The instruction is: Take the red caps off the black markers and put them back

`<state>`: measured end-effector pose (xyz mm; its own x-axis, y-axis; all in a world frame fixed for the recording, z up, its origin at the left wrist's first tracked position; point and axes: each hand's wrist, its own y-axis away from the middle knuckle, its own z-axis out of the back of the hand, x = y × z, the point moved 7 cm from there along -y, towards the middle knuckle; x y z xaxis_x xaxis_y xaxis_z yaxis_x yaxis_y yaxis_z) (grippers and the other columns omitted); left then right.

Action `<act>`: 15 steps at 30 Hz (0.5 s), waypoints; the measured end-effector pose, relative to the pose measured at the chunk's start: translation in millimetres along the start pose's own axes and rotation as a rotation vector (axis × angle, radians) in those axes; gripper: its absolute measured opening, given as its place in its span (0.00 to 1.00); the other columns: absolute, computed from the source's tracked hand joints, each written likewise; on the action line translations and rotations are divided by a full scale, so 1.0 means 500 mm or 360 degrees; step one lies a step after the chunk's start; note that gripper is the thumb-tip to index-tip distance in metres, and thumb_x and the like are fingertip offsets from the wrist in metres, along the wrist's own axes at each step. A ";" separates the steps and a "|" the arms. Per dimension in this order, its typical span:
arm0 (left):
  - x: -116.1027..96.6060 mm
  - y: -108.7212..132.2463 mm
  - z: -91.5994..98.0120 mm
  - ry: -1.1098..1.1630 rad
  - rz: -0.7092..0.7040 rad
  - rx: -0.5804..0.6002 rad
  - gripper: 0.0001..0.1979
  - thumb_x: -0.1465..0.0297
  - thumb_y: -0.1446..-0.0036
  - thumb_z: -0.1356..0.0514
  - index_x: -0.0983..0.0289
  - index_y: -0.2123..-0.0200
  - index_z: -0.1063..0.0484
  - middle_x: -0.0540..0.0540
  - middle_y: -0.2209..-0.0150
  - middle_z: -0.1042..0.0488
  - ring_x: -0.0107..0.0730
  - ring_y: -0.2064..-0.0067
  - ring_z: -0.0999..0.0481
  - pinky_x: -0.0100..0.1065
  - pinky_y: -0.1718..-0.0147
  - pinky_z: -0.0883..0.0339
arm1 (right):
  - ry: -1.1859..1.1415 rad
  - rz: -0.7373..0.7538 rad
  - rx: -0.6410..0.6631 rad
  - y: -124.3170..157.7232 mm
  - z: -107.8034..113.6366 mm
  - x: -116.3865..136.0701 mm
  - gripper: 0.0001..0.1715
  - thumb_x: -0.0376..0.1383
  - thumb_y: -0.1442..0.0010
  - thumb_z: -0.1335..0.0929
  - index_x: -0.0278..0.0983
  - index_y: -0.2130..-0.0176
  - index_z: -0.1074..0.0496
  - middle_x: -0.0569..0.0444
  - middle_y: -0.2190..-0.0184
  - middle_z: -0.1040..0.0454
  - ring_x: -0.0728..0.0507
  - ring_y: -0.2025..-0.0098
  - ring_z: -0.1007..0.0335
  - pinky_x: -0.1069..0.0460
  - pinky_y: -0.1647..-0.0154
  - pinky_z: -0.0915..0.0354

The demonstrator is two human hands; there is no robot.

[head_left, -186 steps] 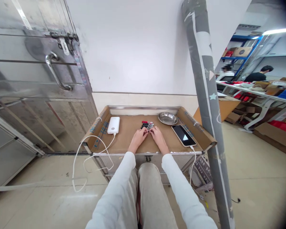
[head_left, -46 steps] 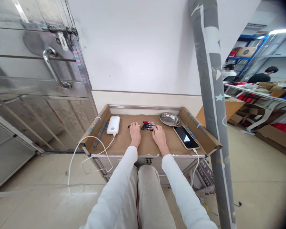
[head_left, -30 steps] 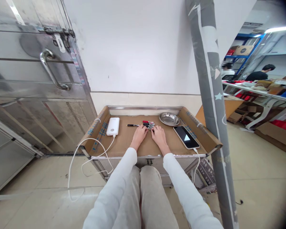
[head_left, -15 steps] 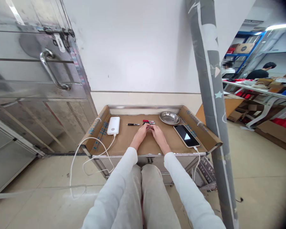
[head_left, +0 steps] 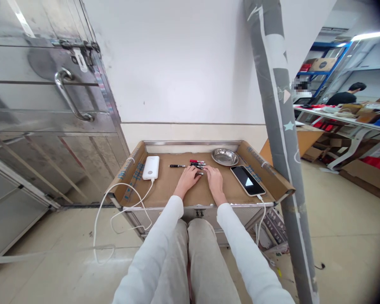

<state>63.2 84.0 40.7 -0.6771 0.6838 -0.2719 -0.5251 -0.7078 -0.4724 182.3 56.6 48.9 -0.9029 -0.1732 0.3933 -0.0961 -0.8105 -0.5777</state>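
Note:
My left hand (head_left: 186,180) rests low over the cardboard-covered top, fingers bent around a pen, whose grey end (head_left: 200,173) sticks out to the right by the thumb. Close by on the right, my right hand (head_left: 215,179) has its fingertips drawn together at the right ends of the pens; what they hold is hidden. Just beyond my fingers lie a red pen (head_left: 197,161) and dark pens (head_left: 196,165) side by side. A separate black pen (head_left: 177,166) lies to the left of this group.
A white power bank (head_left: 151,167) with a cable lies at the left. To the right are a round metal dish (head_left: 224,156) and a phone (head_left: 248,180) with a cable. Raised cardboard sides (head_left: 266,171) edge the cart. A grey wrapped pole (head_left: 281,126) leans nearby. Other people sit farther right.
My hands have moved apart from their joined position, the right one shifting right. A pen end now shows between them beside my left thumb.

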 end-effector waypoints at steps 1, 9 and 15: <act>0.000 0.001 0.001 -0.0029 0.0013 0.0008 0.10 0.65 0.39 0.44 0.62 0.57 0.29 0.56 0.56 0.28 0.39 0.51 0.31 0.42 0.48 0.38 | 0.0066 -0.0040 0.0010 0.000 0.001 -0.003 0.18 0.35 0.33 0.42 0.37 0.55 0.26 0.47 0.61 0.22 0.43 0.61 0.31 0.51 0.58 0.40; 0.010 0.001 0.014 -0.0114 0.0160 -0.0131 0.09 0.65 0.36 0.47 0.63 0.59 0.32 0.55 0.58 0.26 0.37 0.54 0.30 0.39 0.50 0.40 | 0.0342 -0.0007 0.0130 0.000 -0.006 0.007 0.16 0.36 0.32 0.41 0.40 0.57 0.25 0.48 0.66 0.22 0.44 0.64 0.29 0.51 0.61 0.43; 0.004 0.001 0.021 -0.0132 0.0105 -0.0178 0.09 0.65 0.36 0.48 0.63 0.59 0.32 0.55 0.58 0.26 0.37 0.55 0.29 0.39 0.52 0.38 | 0.0278 0.0056 0.0118 0.002 -0.010 0.011 0.16 0.36 0.33 0.41 0.38 0.56 0.26 0.47 0.62 0.22 0.42 0.61 0.28 0.50 0.59 0.41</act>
<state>56.3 83.4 48.6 -0.7508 0.6163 -0.2376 -0.4206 -0.7234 -0.5475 175.1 57.6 47.0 -0.9648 -0.1080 0.2399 -0.0377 -0.8457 -0.5323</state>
